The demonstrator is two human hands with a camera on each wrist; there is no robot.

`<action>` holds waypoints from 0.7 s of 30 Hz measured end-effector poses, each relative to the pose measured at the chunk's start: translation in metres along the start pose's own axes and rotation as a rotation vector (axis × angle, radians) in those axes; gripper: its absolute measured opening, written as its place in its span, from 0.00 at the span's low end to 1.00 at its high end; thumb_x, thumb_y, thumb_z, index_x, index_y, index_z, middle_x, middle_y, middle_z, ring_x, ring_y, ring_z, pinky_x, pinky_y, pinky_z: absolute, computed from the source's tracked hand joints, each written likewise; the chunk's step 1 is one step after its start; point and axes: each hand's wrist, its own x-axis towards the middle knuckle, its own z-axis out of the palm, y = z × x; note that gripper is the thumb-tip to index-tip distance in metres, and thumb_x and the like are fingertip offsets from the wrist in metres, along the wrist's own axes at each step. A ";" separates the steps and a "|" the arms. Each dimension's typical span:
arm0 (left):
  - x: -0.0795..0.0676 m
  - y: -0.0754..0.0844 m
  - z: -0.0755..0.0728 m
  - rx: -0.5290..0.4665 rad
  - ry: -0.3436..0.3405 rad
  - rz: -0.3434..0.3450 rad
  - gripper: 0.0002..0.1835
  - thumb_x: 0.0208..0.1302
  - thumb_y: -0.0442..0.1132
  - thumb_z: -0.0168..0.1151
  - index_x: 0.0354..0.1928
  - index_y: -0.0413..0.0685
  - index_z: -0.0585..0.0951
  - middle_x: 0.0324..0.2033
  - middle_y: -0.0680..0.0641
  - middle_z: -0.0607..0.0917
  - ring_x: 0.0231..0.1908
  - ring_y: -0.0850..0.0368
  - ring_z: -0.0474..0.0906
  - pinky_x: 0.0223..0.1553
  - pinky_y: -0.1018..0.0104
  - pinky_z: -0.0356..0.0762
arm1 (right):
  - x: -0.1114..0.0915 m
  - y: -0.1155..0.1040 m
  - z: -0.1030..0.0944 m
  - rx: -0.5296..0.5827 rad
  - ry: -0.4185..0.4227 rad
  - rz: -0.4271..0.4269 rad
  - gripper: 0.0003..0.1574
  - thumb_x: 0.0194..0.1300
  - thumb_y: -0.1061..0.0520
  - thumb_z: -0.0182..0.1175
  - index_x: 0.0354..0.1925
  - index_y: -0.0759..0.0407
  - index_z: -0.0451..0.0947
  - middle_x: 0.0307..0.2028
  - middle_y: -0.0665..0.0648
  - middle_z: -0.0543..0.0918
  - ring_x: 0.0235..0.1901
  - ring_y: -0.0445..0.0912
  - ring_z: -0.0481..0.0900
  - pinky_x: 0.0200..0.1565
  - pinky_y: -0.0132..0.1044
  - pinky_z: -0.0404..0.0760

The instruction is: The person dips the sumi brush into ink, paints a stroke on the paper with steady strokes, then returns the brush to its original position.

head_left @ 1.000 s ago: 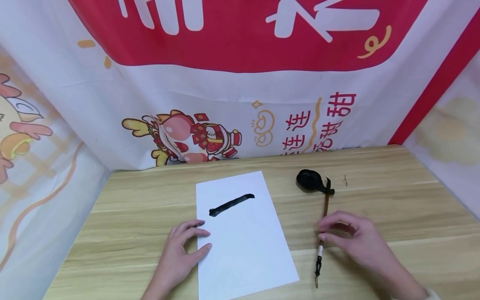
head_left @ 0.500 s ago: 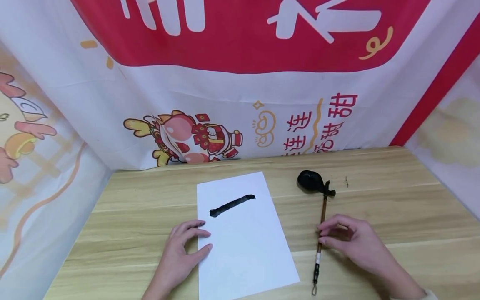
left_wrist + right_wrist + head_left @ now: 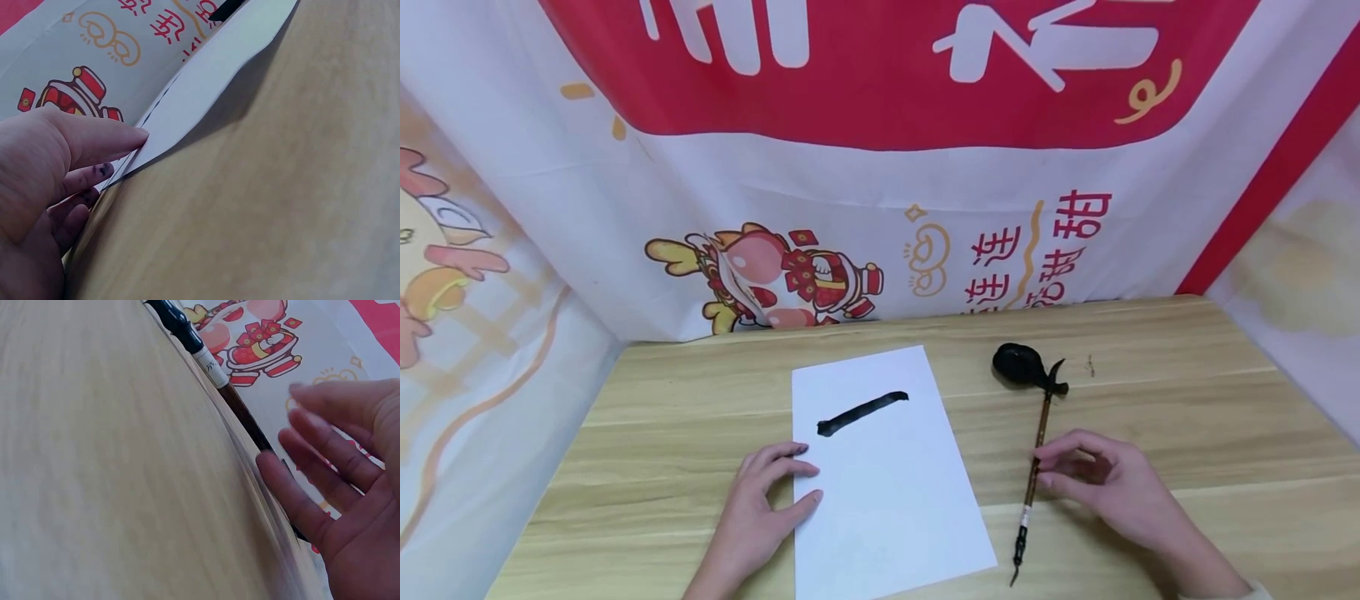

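Note:
A writing brush (image 3: 1042, 425) with a brown handle lies at the right, its black tip resting on the neck of a round black ink dish (image 3: 1018, 365). My right hand (image 3: 1105, 483) is beside the handle, thumb and fingertips right at it. In the right wrist view the fingers (image 3: 294, 494) are loosely extended, with the brush handle (image 3: 240, 415) passing behind a fingertip. A white sheet of paper (image 3: 887, 492) bears one thick black stroke (image 3: 862, 414). My left hand (image 3: 760, 500) rests spread along the sheet's left edge, and dark smudges mark its fingertips in the left wrist view.
The wooden table (image 3: 655, 450) extends around the paper. Behind it hangs a white and red printed cloth (image 3: 880, 183) with cartoon figures and characters. Small dark marks (image 3: 1090, 365) lie on the tabletop right of the ink dish.
The brush's lower end has swung left, and its tip has turned on the dish's neck. My right hand has shifted very little. The left hand and paper stay put.

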 end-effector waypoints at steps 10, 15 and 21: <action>0.001 -0.002 0.002 -0.021 0.013 0.029 0.14 0.60 0.39 0.82 0.43 0.66 0.90 0.64 0.57 0.85 0.68 0.53 0.72 0.69 0.58 0.66 | -0.001 0.000 -0.003 0.037 0.022 0.009 0.16 0.64 0.64 0.76 0.49 0.60 0.86 0.46 0.58 0.92 0.42 0.46 0.93 0.44 0.37 0.91; 0.002 0.000 -0.002 -0.081 0.015 0.014 0.16 0.59 0.38 0.82 0.47 0.62 0.89 0.65 0.54 0.84 0.70 0.50 0.74 0.70 0.70 0.65 | 0.002 -0.010 -0.003 -0.100 0.072 0.039 0.13 0.68 0.55 0.76 0.50 0.51 0.87 0.48 0.53 0.92 0.41 0.42 0.92 0.44 0.35 0.89; 0.010 0.008 -0.017 -0.026 0.032 0.032 0.17 0.66 0.37 0.77 0.56 0.52 0.88 0.69 0.46 0.82 0.68 0.43 0.80 0.69 0.55 0.79 | 0.018 -0.032 -0.006 -0.430 0.177 -0.117 0.33 0.66 0.47 0.78 0.67 0.47 0.81 0.63 0.56 0.85 0.60 0.55 0.85 0.59 0.55 0.86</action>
